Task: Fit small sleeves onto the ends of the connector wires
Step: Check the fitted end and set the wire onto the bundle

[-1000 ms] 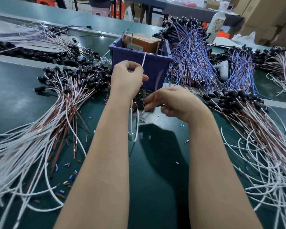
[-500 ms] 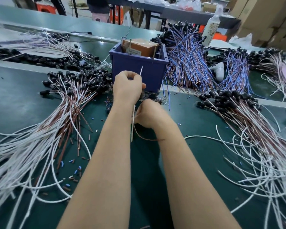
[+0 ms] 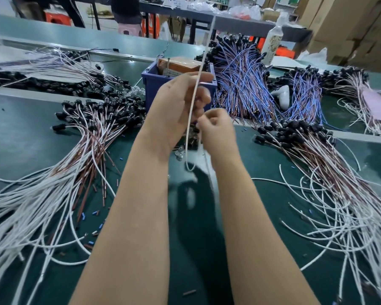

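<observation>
My left hand (image 3: 176, 111) is raised over the middle of the green table and grips a long white wire (image 3: 196, 89) that stands almost upright and loops below at the wrist. My right hand (image 3: 216, 130) sits just right of it, fingers curled, pinching the lower part of that wire; what else it holds is hidden. Small blue and brown sleeves (image 3: 96, 213) lie scattered on the mat at the left. Between the hands a small heap of dark parts (image 3: 193, 139) shows.
Bundles of white and brown wires with black connectors spread at left (image 3: 79, 137) and right (image 3: 317, 150). A blue bin (image 3: 154, 84) with an orange box stands behind the hands. Blue wire bundles (image 3: 242, 84) and a white bottle (image 3: 273, 40) lie farther back.
Both hands have risen toward the camera. The white wire now sticks up far higher above my left hand, and my right hand has moved up beside the left.
</observation>
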A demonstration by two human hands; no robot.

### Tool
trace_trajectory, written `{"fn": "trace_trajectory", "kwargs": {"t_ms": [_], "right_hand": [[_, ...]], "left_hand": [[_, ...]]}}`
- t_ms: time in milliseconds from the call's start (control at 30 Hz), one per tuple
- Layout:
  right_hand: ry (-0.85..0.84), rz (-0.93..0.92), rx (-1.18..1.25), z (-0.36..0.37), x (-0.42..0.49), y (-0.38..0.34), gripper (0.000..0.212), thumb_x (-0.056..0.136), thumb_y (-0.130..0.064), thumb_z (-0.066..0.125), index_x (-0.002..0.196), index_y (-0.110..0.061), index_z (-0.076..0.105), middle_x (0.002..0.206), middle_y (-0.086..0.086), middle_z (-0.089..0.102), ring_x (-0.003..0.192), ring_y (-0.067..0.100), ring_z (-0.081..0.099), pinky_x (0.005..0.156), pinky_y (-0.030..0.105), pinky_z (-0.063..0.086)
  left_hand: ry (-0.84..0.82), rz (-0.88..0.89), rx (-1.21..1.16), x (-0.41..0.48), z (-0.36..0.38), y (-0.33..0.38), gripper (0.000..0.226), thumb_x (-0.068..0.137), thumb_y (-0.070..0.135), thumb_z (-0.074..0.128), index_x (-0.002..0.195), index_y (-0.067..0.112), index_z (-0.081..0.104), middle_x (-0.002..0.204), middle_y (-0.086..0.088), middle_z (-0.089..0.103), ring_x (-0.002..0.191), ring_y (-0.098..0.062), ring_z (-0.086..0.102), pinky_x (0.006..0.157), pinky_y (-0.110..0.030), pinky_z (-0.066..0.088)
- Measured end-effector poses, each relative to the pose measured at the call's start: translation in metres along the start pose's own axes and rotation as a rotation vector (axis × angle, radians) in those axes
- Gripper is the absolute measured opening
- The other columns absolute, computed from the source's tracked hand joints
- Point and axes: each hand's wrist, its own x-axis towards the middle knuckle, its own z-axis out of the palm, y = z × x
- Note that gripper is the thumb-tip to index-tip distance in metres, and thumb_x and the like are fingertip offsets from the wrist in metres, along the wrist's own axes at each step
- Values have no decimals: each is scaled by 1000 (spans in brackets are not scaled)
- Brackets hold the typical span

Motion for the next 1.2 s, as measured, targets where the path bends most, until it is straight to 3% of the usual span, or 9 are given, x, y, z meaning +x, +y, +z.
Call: {"fn": "trace_trajectory", "kwargs": {"t_ms": [100, 233, 333, 500, 700, 833, 933, 1067, 1200], "right_hand": [[90, 33, 491, -33, 3, -14, 10, 99, -5, 44, 89, -8, 45, 71, 5, 58, 50, 8, 57, 52, 21, 51], [69, -5, 442, -72, 3, -22, 20, 97, -7, 48, 79, -15, 46, 61, 3, 49, 34, 2, 34, 35, 14, 27], [93, -8, 249, -105, -3, -24, 19, 95, -11, 53, 78, -17, 49, 59, 3, 49, 30, 2, 34, 34, 13, 26], [211, -30, -334, -183, -29, -27, 12, 93, -21, 58, 81, -24, 59, 66, -5, 63, 39, -7, 49, 46, 18, 39], [491, 83, -607, -263, -55, -16, 11, 90, -27, 60, 92, -17, 63, 58, -8, 67, 53, -4, 55, 62, 24, 41], [484, 304, -707, -266, -41, 26, 15, 90, -22, 59, 98, -12, 67, 100, 11, 69, 95, 28, 62, 82, 33, 46], [451, 465, -729, -259, -34, 64, 19, 90, -21, 59, 102, -11, 68, 106, 13, 68, 102, 32, 60, 84, 34, 46], [532, 492, -738, -253, -32, 85, 14, 87, -17, 58, 97, -13, 67, 103, 11, 68, 99, 31, 59, 74, 30, 42], [637, 433, -756, -245, -28, 82, 20, 88, -19, 56, 105, -18, 65, 114, 10, 63, 109, 33, 54, 91, 40, 46]], "left_hand": [[52, 43, 400, 3, 17, 3, 20, 95, 13, 48, 88, 13, 66, 59, 9, 61, 52, -5, 47, 52, -19, 41], [20, 46, 880, 11, 56, -8, 31, 98, 24, 46, 97, 1, 67, 67, -1, 58, 61, -12, 50, 62, -25, 39], [-75, 16, 820, 12, 92, -19, 32, 99, 19, 46, 98, -5, 66, 77, -13, 62, 69, -22, 56, 58, -21, 44], [-34, 10, 436, 16, 147, -34, 23, 99, 16, 47, 83, 10, 63, 65, 4, 51, 46, -1, 43, 43, -11, 37], [73, -269, -185, 25, 202, -64, 24, 99, 9, 46, 77, 2, 54, 63, -5, 55, 48, -8, 55, 51, -18, 52], [-149, -434, 95, 11, 225, -108, 16, 100, 11, 42, 91, 2, 51, 75, -6, 51, 65, -13, 50, 70, -26, 50], [-308, -473, 481, 2, 228, -146, 22, 98, 13, 41, 79, 10, 50, 80, -10, 49, 69, -20, 47, 69, -27, 45], [-282, -488, 488, 0, 222, -170, 30, 96, 15, 40, 118, 4, 57, 108, -12, 58, 101, -23, 56, 96, -35, 47], [-257, -510, 397, 7, 217, -168, 16, 96, 16, 44, 104, 9, 57, 87, -6, 58, 90, -22, 56, 96, -41, 48]]}}
